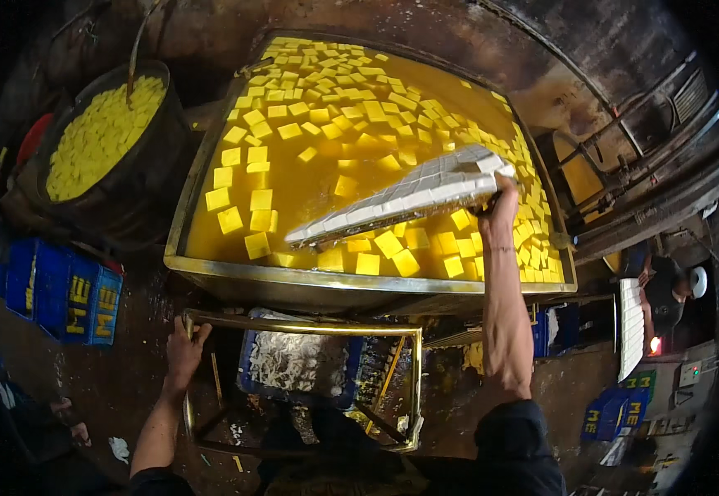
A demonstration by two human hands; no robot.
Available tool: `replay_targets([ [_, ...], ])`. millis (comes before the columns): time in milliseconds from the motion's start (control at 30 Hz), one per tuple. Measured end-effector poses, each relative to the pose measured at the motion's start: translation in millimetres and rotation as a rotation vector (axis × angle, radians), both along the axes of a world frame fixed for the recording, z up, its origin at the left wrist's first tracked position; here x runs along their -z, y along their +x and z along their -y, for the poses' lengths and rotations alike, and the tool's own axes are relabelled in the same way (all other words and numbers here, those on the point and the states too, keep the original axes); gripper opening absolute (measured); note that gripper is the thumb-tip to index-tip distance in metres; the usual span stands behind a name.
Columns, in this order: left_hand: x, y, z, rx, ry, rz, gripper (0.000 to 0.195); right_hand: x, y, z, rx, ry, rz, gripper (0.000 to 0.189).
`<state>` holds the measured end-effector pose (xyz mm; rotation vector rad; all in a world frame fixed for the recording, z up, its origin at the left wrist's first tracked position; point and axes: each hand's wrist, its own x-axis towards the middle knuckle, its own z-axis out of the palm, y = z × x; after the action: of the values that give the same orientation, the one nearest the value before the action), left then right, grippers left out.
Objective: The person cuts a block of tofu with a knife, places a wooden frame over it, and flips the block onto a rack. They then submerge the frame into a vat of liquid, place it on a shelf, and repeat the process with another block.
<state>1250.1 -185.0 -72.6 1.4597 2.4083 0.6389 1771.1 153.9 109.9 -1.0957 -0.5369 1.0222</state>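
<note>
My right hand point(499, 201) grips the right end of a tilted board covered with rows of white blocks point(421, 186), perhaps tofu. The board slants over a large metal-rimmed vat point(359, 282), its far left end low over the yellow liquid point(297, 186). Many yellow blocks point(259, 199) lie in that liquid. My left hand point(186, 347) is at the upper left corner of a rectangular metal frame point(418, 366), in front of the vat; its fingers are curled around the edge.
At the left stands a drum point(176, 124) full of yellow blocks, with blue crates point(49, 291) below it. Beneath the metal frame is a blue-edged crate point(245, 366) with pale scraps. A co-worker point(669, 291) at the right holds a white-covered board point(631, 328). Another person's hand point(80, 434) shows at lower left.
</note>
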Motion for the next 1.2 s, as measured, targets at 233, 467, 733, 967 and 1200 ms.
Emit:
replay_targets([
  [233,16.6,0.7,-2.2,-0.040,0.027,0.265,0.057,19.3,-96.3,-140.6,0.186,0.038,0.556,0.022],
  [467,-26.3,17.1,-11.1,-0.004,-0.025,0.272,0.042,106.3,-221.2,-185.5,0.197,0.025,1.461,0.052],
  [733,-15.5,7.8,2.6,-0.083,-0.172,0.051,0.045,136.2,-352.1,-153.1,-0.159,-0.209,1.606,0.082],
  [967,-7.3,4.8,5.4,-0.054,-0.068,0.115,0.049,54.4,-354.5,-159.7,-0.426,0.022,1.602,0.076],
  [1200,-15.5,2.4,6.6,-0.027,-0.179,-0.006,0.069,-61.8,-290.6,-137.2,-0.318,0.202,1.445,0.065],
])
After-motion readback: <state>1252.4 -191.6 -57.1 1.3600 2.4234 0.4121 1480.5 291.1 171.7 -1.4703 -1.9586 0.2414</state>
